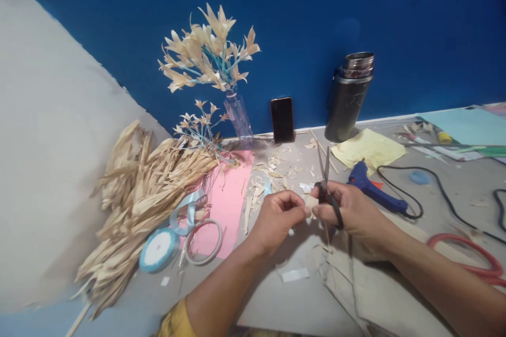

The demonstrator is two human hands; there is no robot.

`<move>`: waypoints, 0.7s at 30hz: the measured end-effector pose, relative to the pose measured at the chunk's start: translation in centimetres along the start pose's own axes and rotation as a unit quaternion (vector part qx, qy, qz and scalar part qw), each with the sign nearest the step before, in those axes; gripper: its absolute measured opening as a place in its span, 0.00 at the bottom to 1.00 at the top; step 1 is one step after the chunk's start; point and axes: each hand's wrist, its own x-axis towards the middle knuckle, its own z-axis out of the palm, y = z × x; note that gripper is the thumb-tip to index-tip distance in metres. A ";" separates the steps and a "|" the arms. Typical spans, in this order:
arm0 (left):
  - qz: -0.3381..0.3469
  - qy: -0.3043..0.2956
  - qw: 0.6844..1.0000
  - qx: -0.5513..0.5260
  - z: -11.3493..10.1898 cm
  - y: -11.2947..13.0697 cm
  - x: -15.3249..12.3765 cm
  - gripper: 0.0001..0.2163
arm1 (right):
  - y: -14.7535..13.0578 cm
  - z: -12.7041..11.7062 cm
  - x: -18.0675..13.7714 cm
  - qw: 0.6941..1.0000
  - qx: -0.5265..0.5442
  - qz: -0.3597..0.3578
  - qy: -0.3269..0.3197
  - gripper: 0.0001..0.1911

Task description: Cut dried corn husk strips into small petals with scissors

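My right hand grips black-handled scissors, blades pointing up and away. My left hand is closed in a pinch on a small pale piece of corn husk, held against the scissors just above the grey table. The two hands touch at the fingertips. Husk trimmings lie scattered behind them.
A pile of dried corn husks lies left, with pink paper, light-blue ribbon rolls and a tape ring. Husk flowers stand in a vase. A phone, steel flask, yellow paper, blue glue gun, black cable and red scissors sit behind and right.
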 end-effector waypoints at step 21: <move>0.023 0.023 0.995 0.092 0.1 -0.7 0.1 0.07 | 0.4 0.6 -0.2 0.995 -0.092 -0.026 -0.012 0.07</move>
